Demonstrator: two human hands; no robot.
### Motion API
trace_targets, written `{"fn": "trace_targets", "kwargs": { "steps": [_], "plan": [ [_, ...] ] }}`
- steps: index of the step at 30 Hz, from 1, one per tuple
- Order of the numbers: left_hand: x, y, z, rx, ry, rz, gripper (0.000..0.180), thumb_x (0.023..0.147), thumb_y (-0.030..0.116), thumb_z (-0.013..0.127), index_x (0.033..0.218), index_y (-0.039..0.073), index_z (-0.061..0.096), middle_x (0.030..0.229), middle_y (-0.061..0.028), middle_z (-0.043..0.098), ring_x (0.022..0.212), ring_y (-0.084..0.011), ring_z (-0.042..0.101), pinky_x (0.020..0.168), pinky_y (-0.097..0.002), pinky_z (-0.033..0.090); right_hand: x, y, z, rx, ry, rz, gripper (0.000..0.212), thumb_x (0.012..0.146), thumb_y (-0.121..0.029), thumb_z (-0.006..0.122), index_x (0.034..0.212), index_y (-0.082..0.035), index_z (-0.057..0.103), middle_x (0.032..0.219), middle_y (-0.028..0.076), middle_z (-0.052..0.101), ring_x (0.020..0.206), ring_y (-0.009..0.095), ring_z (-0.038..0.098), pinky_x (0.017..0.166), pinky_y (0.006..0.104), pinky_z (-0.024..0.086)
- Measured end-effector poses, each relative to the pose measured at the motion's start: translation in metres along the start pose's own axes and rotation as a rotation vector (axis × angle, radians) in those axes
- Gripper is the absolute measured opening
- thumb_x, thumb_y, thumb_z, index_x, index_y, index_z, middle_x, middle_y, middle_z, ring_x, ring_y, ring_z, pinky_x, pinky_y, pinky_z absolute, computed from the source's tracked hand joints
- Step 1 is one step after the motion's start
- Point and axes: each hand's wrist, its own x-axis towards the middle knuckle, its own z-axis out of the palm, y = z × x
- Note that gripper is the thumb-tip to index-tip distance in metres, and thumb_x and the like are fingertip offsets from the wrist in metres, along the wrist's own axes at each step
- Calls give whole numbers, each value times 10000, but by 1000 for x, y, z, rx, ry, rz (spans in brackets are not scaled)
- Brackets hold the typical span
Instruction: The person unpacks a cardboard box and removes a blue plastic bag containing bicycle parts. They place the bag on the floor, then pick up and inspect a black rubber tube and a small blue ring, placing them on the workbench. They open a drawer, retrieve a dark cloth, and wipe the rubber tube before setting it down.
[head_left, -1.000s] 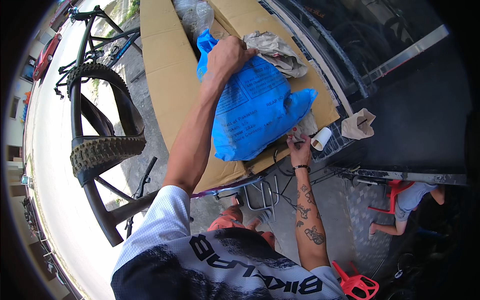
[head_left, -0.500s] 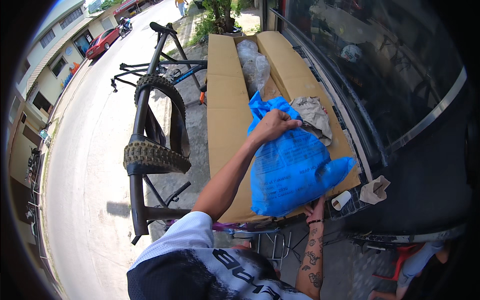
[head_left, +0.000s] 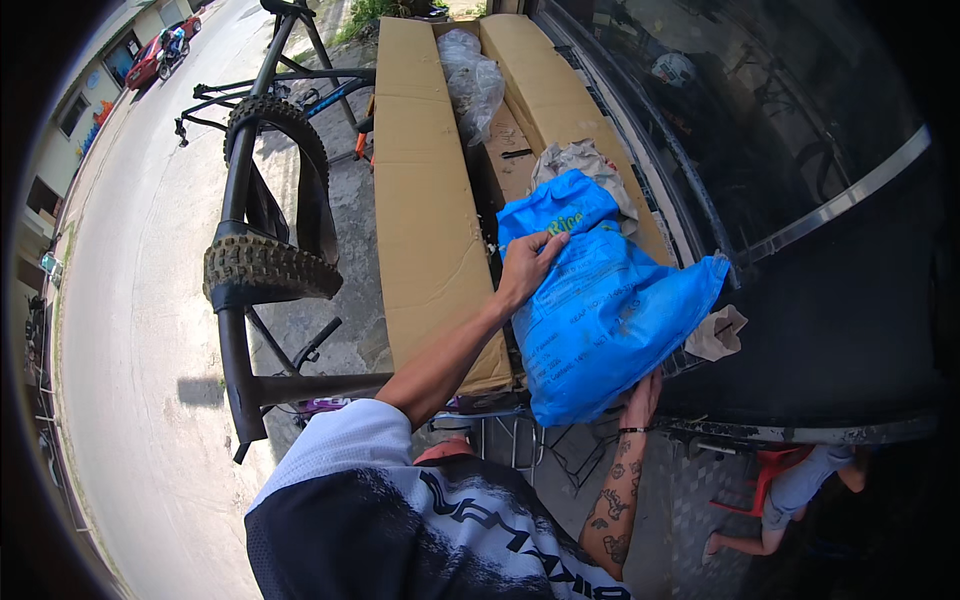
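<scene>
A blue plastic bag [head_left: 610, 320], bulging and printed, rests partly over the near end of a long open cardboard box [head_left: 425, 200]. My left hand [head_left: 530, 268] grips the bag near its folded top, fingers closed on the plastic. Under the bag's lower right side, my right hand [head_left: 641, 402] holds it from below; the bag hides most of its fingers. Just beyond the bag lies crumpled brown paper [head_left: 590, 162]. Clear plastic wrapping [head_left: 472, 85] fills the far part of the box.
On the left stands a black metal rack [head_left: 238, 350] with a knobby bicycle tyre [head_left: 272, 268] hung on it. A dark glass pane [head_left: 790, 130] is on the right. Brown paper [head_left: 716, 333] lies beside the bag. A person sits on a red chair [head_left: 765, 480] at lower right.
My left hand has shifted down the bag, and its top now folds over. The bag's right end has risen. The view has shifted, and the white cup is out of sight.
</scene>
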Motion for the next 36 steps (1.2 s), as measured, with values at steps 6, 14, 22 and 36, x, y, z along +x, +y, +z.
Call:
{"fn": "trace_targets", "kwargs": {
  "steps": [6,14,22,36],
  "plan": [
    [-43,-38,18,55,90,-21,495,1068,307,629,714,-20,519,618,16,410,616,-66,343,534,-327,317,-25,10,-7,-75,-47,-304,604,1101,-399,534,1575,-49,402,1534,108,510,1361,269,525,1121,440,444],
    [-79,-93,31,-129,161,-30,482,1078,334,604,754,-19,551,611,-39,391,612,-86,348,534,-342,325,-42,-9,-8,-148,-133,-305,579,1097,-361,564,1534,2,453,1504,134,534,1316,241,548,1096,381,438],
    [-86,-70,18,-162,140,-173,482,1076,337,615,746,-7,545,638,35,404,626,-69,346,541,-321,312,-46,-2,-22,-155,-70,-189,586,1099,-372,550,1542,-5,440,1452,121,575,1259,228,589,1030,358,489],
    [-123,1,47,67,60,201,465,1026,244,685,696,1,464,600,-130,348,529,-172,323,498,-379,311,-37,58,-133,-251,227,-208,484,1047,-280,598,1402,46,560,1328,160,655,1165,257,641,975,380,514]
  ]
}}
